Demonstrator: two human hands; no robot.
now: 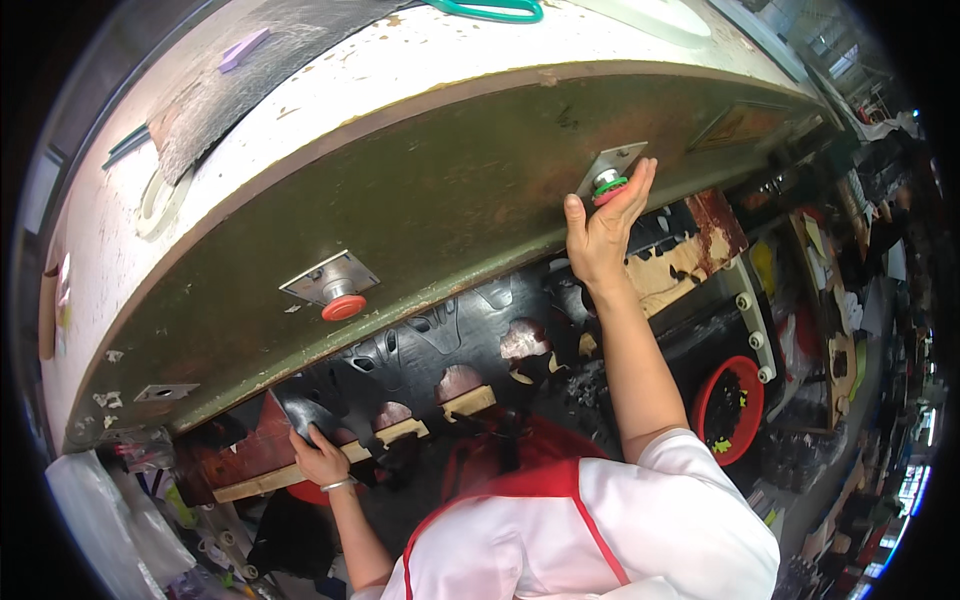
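My right hand point(608, 232) is raised against the green machine front point(470, 170), fingers stretched and apart. Its palm is at a push button point(608, 188) with a green and red head on a metal plate; part of the button is hidden by the hand. Lower left, my left hand point(322, 460), with a bracelet at the wrist, pinches the near left edge of a black sheet point(415, 355). Cut-out shapes and holes run through this sheet, which lies on a reddish-brown board point(235, 458) below the machine front.
A red mushroom button point(343, 306) sticks out of the machine front. On the white top point(370, 60) lie a dark sheet point(235, 100), a teal ring-shaped tool point(490, 8) and a purple piece point(243, 50). A red tub point(728, 410) with black scraps stands at right.
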